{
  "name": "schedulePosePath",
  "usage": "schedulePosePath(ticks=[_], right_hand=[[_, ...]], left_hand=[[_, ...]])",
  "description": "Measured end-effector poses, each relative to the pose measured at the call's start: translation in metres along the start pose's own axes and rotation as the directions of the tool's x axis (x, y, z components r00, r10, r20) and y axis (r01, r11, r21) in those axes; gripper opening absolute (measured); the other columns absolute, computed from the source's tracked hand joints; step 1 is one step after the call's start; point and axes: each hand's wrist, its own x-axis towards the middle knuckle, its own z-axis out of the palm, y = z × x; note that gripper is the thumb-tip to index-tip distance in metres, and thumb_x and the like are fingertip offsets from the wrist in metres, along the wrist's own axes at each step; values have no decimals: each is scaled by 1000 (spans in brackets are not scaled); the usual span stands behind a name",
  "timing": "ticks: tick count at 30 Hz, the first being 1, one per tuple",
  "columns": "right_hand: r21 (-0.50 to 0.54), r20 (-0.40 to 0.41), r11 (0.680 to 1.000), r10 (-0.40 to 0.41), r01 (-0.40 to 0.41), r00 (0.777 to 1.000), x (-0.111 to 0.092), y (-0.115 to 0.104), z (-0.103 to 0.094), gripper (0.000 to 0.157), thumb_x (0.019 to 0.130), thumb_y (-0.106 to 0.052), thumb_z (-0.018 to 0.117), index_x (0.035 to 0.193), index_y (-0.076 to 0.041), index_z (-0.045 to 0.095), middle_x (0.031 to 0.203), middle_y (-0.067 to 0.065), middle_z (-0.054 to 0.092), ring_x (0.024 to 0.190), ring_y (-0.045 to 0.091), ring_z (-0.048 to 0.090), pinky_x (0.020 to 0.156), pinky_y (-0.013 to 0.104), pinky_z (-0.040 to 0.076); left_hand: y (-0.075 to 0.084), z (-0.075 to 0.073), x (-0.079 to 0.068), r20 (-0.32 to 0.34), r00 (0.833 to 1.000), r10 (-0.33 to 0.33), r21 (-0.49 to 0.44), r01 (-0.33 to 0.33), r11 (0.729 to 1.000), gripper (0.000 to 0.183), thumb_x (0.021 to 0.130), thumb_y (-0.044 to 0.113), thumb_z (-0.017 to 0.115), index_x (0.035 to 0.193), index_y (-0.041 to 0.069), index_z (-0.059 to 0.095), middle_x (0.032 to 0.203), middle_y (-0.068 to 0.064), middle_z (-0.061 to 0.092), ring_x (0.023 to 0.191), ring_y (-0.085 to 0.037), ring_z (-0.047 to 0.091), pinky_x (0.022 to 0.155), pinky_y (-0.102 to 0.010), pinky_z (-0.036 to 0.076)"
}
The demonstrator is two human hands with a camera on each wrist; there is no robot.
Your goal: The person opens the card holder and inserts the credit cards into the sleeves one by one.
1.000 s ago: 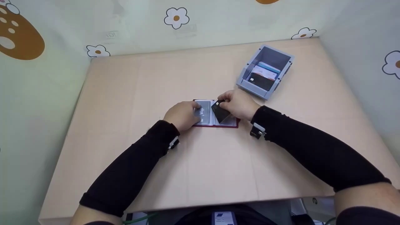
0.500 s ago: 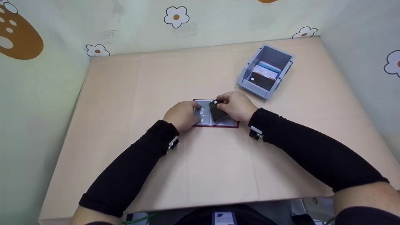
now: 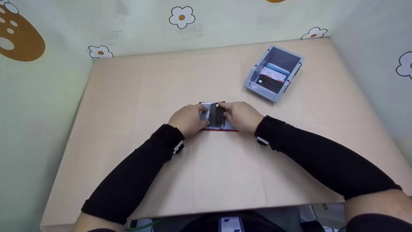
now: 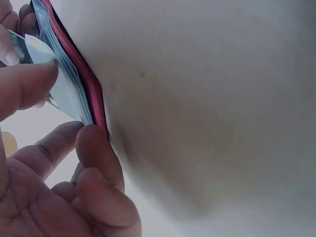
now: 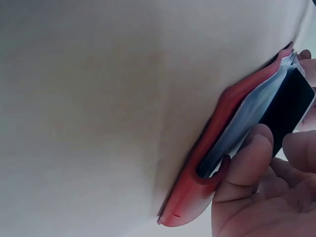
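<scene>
Right between the two hands sits a small red card holder (image 3: 222,130), open on the table (image 3: 145,83) with its clear pages (image 4: 66,94) facing up. The left hand (image 3: 189,119) has hold of the holder's left side: from the left wrist view you can see one digit pressing on the pages and other fingers (image 4: 98,153) curled against the corner of the red cover. The right hand (image 3: 242,116) is pinching a black card (image 3: 220,115), with a little chip (image 3: 217,105) showing just beside its far fingertip. That card is just left of the right hand, over the middle of the holder, and its other edge comes close to the left hand's fingertips. In the right wrist view it's tilted up against the pages, not lying flat. Honestly can't tell if any of it is inside a pocket.

Past the right hand, farther from the body and off to its right, there's a grey bin (image 3: 261,92) with cards leaning in it: a dark card (image 3: 270,84) in front, a white card (image 3: 274,74) behind that, a blue card (image 3: 278,68) at the back. Black sleeves (image 3: 322,158) cover both forearms behind the hands. Way beyond the hands, a pale wall (image 3: 141,22) with cartoon flowers.
</scene>
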Motion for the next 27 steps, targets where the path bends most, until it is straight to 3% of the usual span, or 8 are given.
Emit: schedulePosePath(ticks=[13, 23, 27], right_hand=[[28, -28, 999, 24, -24, 999, 6, -2, 1, 45, 100, -13, 66, 145, -7, 63, 144, 13, 67, 139, 28, 58, 120, 45, 43], [3, -20, 998, 66, -66, 998, 1, -9, -1, 52, 101, -16, 66, 150, -1, 56, 147, 18, 63, 140, 29, 58, 120, 45, 43], [17, 5, 999, 44, -44, 999, -3, -14, -1, 51, 102, -15, 62, 151, -2, 55, 142, 19, 66, 131, 28, 63, 116, 47, 47]], left_hand=[[0, 1, 0, 4, 1000, 12, -22, -12, 1000, 58, 94, 45, 74, 142, 15, 62, 126, -13, 71, 108, -27, 64, 100, -47, 53], [2, 1, -1, 5, 1000, -6, -15, 6, 1000, 59, 95, 45, 74, 143, 13, 60, 125, -13, 71, 103, -27, 63, 97, -46, 53], [1, 2, -1, -2, 1000, -5, -8, 5, 1000, 59, 95, 45, 74, 142, 13, 60, 123, -13, 71, 102, -27, 63, 96, -46, 53]])
